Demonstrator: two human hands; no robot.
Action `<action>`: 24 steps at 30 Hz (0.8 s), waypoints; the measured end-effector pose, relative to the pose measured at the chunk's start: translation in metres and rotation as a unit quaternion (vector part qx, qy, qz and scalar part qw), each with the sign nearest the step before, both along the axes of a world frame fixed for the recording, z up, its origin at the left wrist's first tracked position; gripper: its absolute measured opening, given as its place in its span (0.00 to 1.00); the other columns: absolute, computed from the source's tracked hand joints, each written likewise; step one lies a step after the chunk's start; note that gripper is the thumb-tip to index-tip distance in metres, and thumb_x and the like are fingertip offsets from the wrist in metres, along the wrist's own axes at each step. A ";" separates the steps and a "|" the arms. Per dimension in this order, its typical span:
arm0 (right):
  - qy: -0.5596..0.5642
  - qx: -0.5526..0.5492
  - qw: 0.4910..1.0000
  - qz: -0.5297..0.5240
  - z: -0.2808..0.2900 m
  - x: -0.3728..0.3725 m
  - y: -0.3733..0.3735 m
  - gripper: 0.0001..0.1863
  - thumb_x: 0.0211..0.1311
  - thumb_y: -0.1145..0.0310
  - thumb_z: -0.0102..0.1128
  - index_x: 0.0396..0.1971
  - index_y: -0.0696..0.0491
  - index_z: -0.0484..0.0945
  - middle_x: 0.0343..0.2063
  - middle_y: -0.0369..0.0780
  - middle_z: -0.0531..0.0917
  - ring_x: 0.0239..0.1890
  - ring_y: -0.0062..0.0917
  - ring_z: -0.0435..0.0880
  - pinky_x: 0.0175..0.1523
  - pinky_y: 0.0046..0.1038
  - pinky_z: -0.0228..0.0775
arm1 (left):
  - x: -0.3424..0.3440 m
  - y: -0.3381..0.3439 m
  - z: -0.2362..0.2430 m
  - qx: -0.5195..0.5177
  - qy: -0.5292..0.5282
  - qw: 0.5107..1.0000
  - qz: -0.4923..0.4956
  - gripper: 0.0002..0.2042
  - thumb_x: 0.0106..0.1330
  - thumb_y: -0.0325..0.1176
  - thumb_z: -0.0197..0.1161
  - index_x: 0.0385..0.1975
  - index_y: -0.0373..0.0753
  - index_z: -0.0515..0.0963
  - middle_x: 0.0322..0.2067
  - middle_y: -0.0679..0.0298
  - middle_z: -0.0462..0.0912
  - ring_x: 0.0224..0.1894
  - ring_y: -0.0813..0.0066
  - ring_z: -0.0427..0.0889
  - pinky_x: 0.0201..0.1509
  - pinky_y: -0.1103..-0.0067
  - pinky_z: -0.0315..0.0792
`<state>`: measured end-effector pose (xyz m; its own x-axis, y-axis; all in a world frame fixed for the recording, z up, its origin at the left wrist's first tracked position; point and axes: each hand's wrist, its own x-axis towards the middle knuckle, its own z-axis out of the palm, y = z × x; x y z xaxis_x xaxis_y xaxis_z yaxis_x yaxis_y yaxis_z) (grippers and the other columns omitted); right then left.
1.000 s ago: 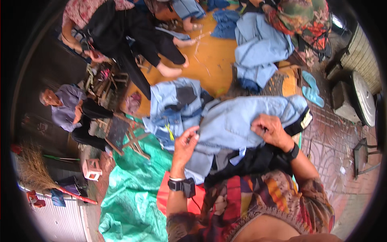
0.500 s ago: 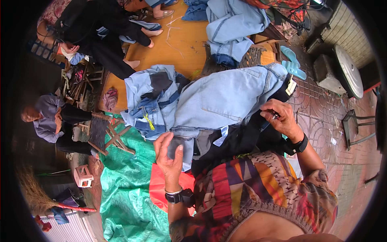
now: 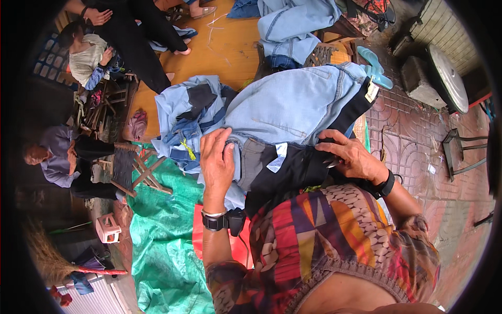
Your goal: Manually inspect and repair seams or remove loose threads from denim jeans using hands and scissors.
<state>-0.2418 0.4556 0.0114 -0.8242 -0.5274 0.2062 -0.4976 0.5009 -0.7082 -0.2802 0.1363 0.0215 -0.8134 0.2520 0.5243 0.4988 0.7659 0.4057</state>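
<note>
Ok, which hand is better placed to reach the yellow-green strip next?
Likely left: the left hand is close beside the yellow-green strip; the right hand is farther along the jeans and seems to hold a metal tool.

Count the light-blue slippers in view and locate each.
2. Both lie on the paving right of the orange board: one farther slipper, one nearer slipper. Others may be hidden.

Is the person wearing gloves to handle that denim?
No, the left hand and right hand are both plainly bare, beside the light blue denim.
</note>
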 end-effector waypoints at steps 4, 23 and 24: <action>0.072 -0.008 0.997 -0.016 -0.017 0.004 0.001 0.25 0.31 0.88 0.50 0.37 0.55 0.78 0.45 0.42 0.74 0.30 0.32 0.81 0.34 0.27 0.75 | -0.004 -0.001 -0.002 0.004 0.005 1.000 -0.010 0.13 0.53 0.22 0.57 0.40 0.35 0.75 0.39 0.55 0.75 0.44 0.56 0.72 0.49 0.69 0.67; 0.174 -0.086 0.978 -0.070 -0.002 0.030 0.018 0.16 0.32 0.78 0.61 0.30 0.53 0.80 0.37 0.40 0.80 0.34 0.32 0.81 0.34 0.28 0.72 | 0.019 0.022 0.025 0.019 0.033 0.999 0.019 0.10 0.53 0.19 0.54 0.35 0.34 0.76 0.37 0.54 0.76 0.44 0.55 0.73 0.48 0.68 0.67; 0.192 -0.108 0.974 -0.057 0.005 0.030 0.016 0.16 0.32 0.78 0.61 0.29 0.54 0.80 0.37 0.40 0.80 0.33 0.32 0.81 0.33 0.27 0.72 | 0.033 0.032 0.040 0.090 -0.035 0.995 -0.011 0.08 0.56 0.19 0.54 0.35 0.33 0.76 0.38 0.55 0.76 0.41 0.62 0.76 0.44 0.72 0.69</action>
